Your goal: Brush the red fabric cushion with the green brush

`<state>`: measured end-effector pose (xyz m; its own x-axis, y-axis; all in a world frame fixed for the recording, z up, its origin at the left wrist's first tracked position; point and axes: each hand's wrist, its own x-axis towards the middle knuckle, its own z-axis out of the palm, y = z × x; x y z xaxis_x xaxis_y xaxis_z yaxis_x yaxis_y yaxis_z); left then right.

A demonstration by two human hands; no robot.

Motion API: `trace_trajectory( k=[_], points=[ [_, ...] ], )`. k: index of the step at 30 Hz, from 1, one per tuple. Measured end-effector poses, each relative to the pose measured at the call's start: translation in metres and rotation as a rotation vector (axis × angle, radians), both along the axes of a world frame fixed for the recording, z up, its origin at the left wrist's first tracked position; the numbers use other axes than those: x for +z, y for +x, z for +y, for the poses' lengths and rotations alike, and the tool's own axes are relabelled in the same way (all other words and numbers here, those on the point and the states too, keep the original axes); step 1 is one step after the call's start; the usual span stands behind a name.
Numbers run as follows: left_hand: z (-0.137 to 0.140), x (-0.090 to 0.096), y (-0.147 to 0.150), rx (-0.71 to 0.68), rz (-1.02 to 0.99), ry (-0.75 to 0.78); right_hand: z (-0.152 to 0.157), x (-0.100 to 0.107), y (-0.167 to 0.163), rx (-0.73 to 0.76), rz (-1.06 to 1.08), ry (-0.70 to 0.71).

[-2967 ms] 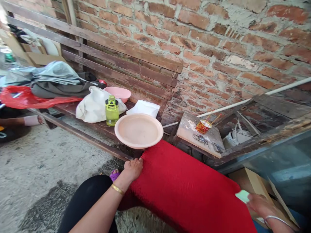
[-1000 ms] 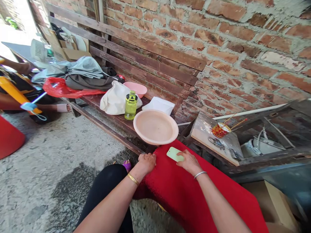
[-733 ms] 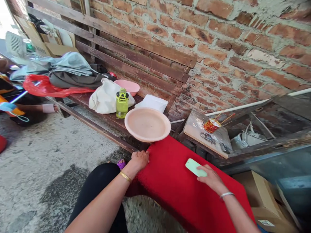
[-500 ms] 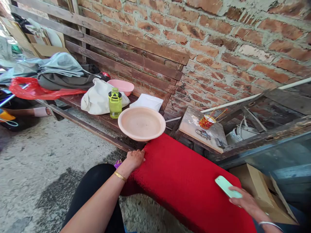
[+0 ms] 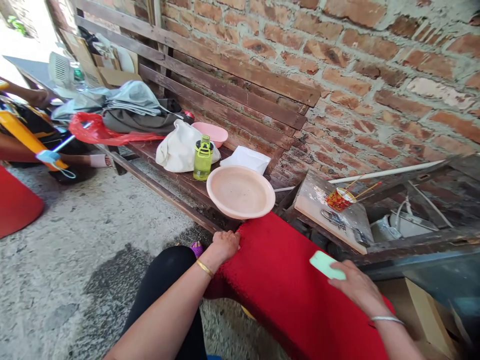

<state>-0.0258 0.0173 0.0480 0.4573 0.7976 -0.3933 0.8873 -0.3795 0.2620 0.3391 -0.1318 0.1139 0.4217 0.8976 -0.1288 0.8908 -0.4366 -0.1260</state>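
**A:** Hands first — left hand (image 5: 225, 245) curled over the near-left edge of the red cloth (image 5: 285, 290), fingers folded down on the fabric, pinning it rather than lifting. Right hand (image 5: 356, 289)?

**B:** Lying flat, fingers loosely closed over a pale green phone (image 5: 325, 265). Phone rests on the cloth, its far end sticking out past the fingertips.

**A:** Long axis?

**B:** Runs slantwise, from the right hand up and left toward the pink plate (image 5: 241, 192). It sits right of the cloth's middle, so the right hand is on it and the left is well apart, across the red stretch.

**A:** Looks?

**B:** Thin, rounded corners, plain mint back, no screen showing. Plate stands on the desk (image 5: 168, 182) just beyond the cloth's far edge; green bottle (image 5: 203, 158) and white bag (image 5: 176, 148) behind it.

**A:** Anyone else?

**B:** A person's arm far left — not involved.
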Motion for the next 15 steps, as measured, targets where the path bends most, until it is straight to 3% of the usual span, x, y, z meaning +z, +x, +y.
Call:
trace_trajectory(
  k=[4, 8, 11, 15],
  points=[
    [0.001, -0.006, -0.002, 0.003, 0.012, 0.017, 0.073, -0.026, -0.087, 0.187, 0.099, -0.036],
    [0.001, -0.007, -0.005, 0.012, -0.012, 0.049, 0.104, -0.052, -0.132, 0.264, 0.161, -0.025],
    [0.0, -0.006, -0.006, 0.019, -0.023, 0.067, 0.095, -0.061, -0.129, 0.253, 0.2, -0.036],
    [0.0, -0.007, -0.003, 0.029, -0.015, 0.035, 0.039, -0.063, -0.075, 0.137, 0.23, -0.042]
  ],
)
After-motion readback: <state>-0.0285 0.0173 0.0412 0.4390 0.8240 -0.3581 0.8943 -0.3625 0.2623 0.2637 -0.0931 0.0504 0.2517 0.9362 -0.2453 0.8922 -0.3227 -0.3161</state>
